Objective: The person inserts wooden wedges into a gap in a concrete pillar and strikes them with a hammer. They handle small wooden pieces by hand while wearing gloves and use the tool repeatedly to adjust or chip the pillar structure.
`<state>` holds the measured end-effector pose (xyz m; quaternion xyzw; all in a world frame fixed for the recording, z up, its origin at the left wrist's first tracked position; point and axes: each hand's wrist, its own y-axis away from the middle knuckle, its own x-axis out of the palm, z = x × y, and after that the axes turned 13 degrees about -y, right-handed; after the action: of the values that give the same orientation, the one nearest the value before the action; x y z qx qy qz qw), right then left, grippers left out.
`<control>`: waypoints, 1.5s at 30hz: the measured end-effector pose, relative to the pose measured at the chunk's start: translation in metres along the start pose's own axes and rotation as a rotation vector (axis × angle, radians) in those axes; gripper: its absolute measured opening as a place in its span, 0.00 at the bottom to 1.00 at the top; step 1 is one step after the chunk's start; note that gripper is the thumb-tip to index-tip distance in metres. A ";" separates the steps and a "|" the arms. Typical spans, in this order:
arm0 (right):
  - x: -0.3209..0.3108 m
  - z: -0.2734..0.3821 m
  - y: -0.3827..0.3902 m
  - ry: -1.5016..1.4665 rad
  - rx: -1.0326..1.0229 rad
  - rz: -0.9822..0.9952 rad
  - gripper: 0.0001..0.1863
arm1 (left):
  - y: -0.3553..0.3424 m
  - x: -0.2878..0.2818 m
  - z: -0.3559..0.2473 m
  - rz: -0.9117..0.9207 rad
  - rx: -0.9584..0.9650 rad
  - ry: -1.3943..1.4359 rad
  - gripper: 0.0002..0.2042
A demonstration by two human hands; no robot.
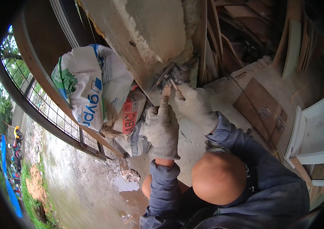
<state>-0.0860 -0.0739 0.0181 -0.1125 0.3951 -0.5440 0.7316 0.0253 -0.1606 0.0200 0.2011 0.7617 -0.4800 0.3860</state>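
- Wall point(158, 30), one: pale, rough concrete, worn surface, at the top of the view.
- Gate point(26, 93), one: dark frame with wire mesh, on the left.
- Sacks point(87, 86), several: mostly white, printed, crumpled together between gate and wall.
- Tray point(318, 131), one: white, shallow, box-shaped, at the far right.
- Board point(259, 108), one: brown, flat on the floor, to the right of the right hand.
- Left hand point(161, 128): off-white knitted glove, blue-grey sleeve; fingers closed on the wood strip, index finger extended along it.
- Right hand point(194, 103): matching glove and sleeve; thumb and fingers pinched on the stick, just beside the left.
- Debris point(177, 72), one heap: grey, loose, at the foot of the wall, just beyond both hands.
- Wood strip point(166, 91), one: light brown, tip toward the debris.
- Stick point(174, 84), one: thin, pale, tilted, upper end at the debris.
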 end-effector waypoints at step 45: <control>-0.033 -0.001 -0.004 -0.359 0.337 0.120 0.10 | 0.012 -0.004 0.007 -0.042 -0.200 0.192 0.10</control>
<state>-0.0930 -0.0459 0.0351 -0.0599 0.1684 -0.5290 0.8295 0.0385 -0.1612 0.0146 0.1909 0.8432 -0.3881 0.3193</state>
